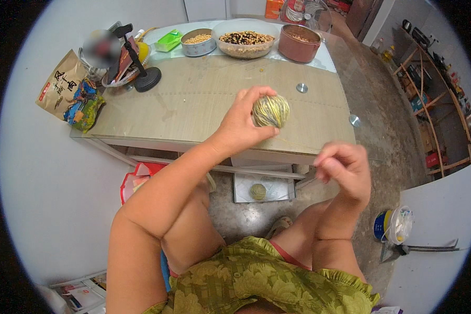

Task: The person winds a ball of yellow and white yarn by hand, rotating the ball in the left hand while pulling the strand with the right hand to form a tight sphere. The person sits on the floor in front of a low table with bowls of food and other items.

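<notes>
A ball of yellow-green and grey yarn point(273, 111) sits in the grip of my left hand point(242, 121), just above the front part of the table. My thumb is under its near side and my fingers curl over its far side. To the right, past the table's front edge, my right hand point(344, 166) is raised with its fingers curled in a pinch. A faint yarn strand point(296, 144) seems to run from the ball toward those fingers; its end there is hard to make out. A second yarn ball point(257, 191) lies in a shallow tray point(239, 184) below the table.
Along the table's point(157, 118) far side stand a green scoop point(169, 41), a round tin point(199, 49), a clear bowl point(246, 51) of mixed grains and a reddish pot point(299, 47). A black stand point(147, 79) and a snack bag point(70, 91) are left. A bucket point(400, 225) stands right.
</notes>
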Motion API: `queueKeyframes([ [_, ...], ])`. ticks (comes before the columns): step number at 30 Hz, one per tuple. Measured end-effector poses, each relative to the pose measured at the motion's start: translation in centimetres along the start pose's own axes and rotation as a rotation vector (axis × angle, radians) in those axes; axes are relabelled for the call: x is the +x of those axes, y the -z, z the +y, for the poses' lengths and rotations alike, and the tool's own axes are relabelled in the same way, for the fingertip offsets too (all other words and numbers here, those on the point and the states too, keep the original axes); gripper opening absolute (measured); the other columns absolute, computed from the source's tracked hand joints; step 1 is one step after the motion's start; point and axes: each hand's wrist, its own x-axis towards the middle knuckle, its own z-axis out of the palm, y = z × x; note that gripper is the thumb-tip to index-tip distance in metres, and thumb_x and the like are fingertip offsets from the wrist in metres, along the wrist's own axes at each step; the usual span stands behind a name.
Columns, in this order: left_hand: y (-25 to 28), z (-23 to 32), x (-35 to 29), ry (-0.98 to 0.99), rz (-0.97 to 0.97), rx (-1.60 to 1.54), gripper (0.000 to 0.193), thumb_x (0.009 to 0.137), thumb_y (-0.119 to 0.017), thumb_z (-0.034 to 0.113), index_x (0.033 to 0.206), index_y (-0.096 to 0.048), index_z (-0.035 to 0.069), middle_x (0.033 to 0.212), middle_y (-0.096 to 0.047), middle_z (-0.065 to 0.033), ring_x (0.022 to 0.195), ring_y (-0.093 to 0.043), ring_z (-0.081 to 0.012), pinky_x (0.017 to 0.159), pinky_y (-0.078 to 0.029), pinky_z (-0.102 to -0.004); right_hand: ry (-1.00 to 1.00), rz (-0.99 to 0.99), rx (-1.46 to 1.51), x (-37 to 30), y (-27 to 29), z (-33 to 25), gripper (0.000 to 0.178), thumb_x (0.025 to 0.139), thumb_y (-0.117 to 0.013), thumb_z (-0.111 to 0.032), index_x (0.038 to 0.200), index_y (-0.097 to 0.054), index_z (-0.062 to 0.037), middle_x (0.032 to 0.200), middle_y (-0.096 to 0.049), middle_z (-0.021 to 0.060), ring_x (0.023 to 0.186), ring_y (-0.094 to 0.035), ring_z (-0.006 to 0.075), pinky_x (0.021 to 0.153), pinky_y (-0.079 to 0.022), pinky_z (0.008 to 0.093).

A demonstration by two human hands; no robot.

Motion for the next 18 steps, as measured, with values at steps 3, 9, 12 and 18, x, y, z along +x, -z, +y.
queueKeyframes([
  [3, 0.3, -0.3, -0.2, 0.17, -0.343, -0.371, 0.061, 0.072, -0.076, 0.014, 0.124, -0.044, 0.011, 0.112, -0.052, -0.0024, 0.103, -0.052, -0.0135, 0.09, -0.044, -0.031, 0.163, 0.204, 0.002, 0.1, 1.4, 0.7, 0.015, 0.089, -0.057, -0.015, 0.084, -0.061, -0.0011, 0.062, -0.053, -0.0001, 0.05, -0.046, 0.0049, 0.047, -0.04, 0.0204],
  [9, 0.3, 1.9, -0.7, 0.31, -0.902, -0.749, 0.058, 0.079, -0.072, 0.014, 0.127, -0.04, 0.008, 0.113, -0.053, -0.0028, 0.105, -0.052, -0.0119, 0.09, -0.044, -0.0285, 0.159, 0.414, 0.162, 2.1, 2.9, 2.7, 0.019, 0.092, -0.056, -0.018, 0.088, -0.06, -0.0004, 0.057, -0.043, -0.0041, 0.047, -0.035, 0.0041, 0.046, -0.038, 0.021],
  [12, 0.2, 2.4, -0.8, 0.305, -0.943, -0.949, 0.065, 0.076, -0.074, 0.017, 0.128, -0.038, 0.006, 0.118, -0.05, -0.0039, 0.111, -0.049, -0.0127, 0.094, -0.041, -0.0294, 0.1, 0.416, 0.113, 3.2, 2.8, 3.9, 0.018, 0.091, -0.057, -0.018, 0.087, -0.06, -0.0012, 0.057, -0.043, -0.0044, 0.048, -0.036, 0.0037, 0.046, -0.038, 0.0207],
  [18, 0.7, 3.4, -0.9, 0.285, -0.754, -1.143, 0.076, 0.066, -0.08, 0.019, 0.127, -0.035, 0.006, 0.119, -0.048, -0.005, 0.113, -0.048, -0.0139, 0.097, -0.039, -0.0305, 0.0, 0.331, 0.008, 4.7, 2.0, 6.1, 0.018, 0.09, -0.06, -0.02, 0.084, -0.062, -0.0029, 0.06, -0.048, -0.0046, 0.05, -0.043, 0.0033, 0.047, -0.038, 0.0204],
])
